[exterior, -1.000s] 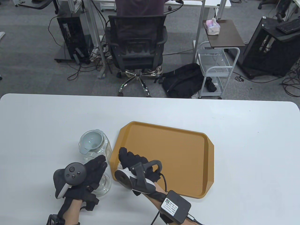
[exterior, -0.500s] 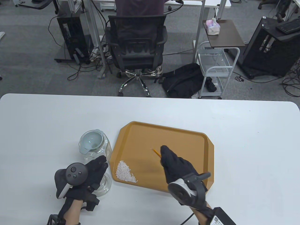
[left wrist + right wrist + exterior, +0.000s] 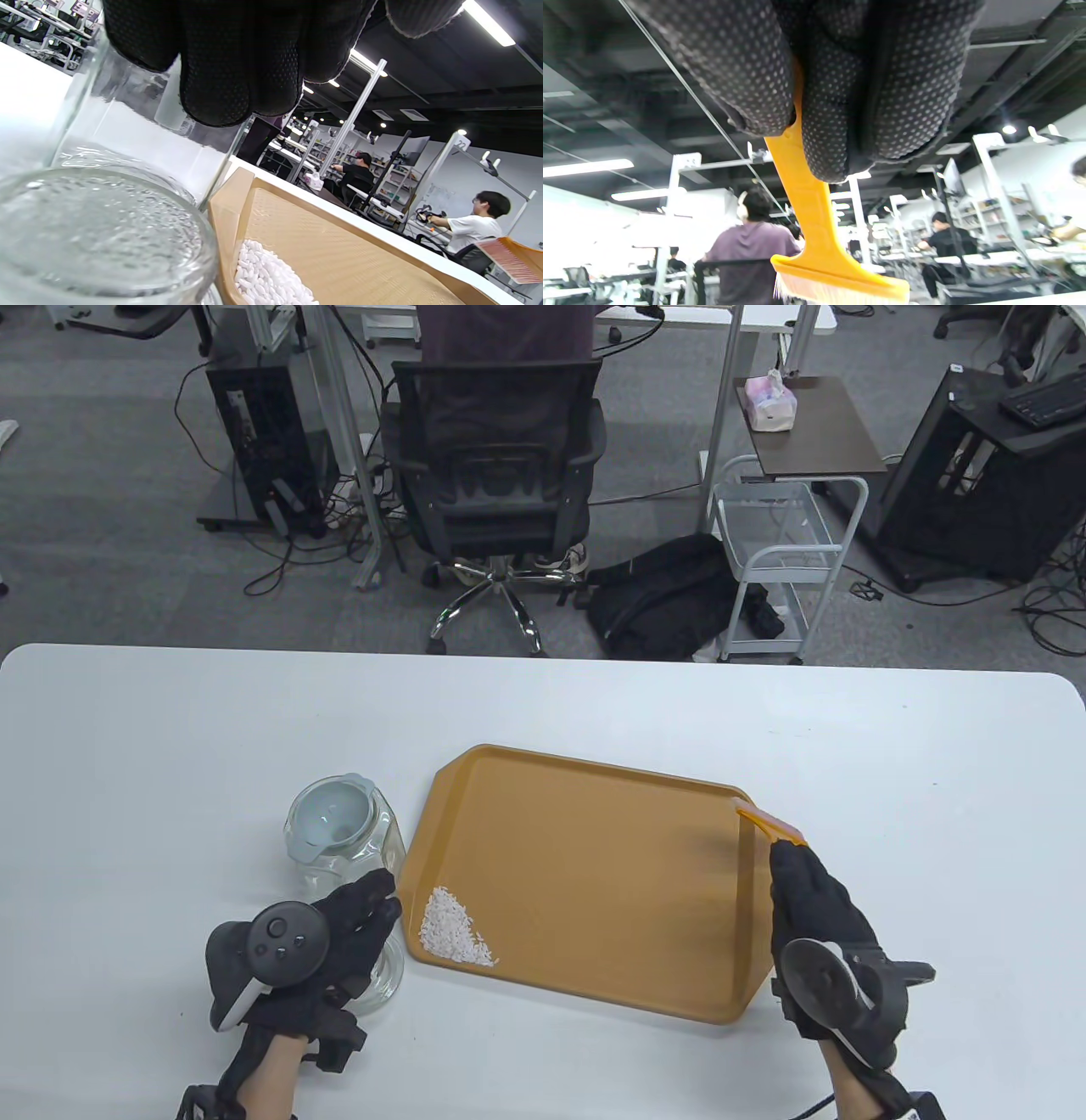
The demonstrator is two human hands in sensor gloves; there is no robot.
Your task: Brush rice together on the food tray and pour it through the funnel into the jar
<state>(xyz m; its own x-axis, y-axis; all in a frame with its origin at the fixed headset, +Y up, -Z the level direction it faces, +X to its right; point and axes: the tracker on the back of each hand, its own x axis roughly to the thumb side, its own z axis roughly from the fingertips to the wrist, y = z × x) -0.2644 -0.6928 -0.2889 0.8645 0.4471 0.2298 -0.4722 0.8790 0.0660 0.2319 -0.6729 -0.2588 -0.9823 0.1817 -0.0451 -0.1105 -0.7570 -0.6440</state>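
The left hand (image 3: pixel 339 937) lay with its fingers (image 3: pixel 237 72) curved against the side of the jar (image 3: pixel 344 848). The right hand (image 3: pixel 814 916) pointed away from the person, its fingers (image 3: pixel 840 106) pinching the handle of the brush (image 3: pixel 772 824).

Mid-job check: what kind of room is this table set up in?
Most likely an open-plan office or lab workspace. Beyond the white table there is grey carpet with a mesh office chair at a desk, computer towers with trailing cables, and the wrist views show more people seated at rows of workstations under strip lights.
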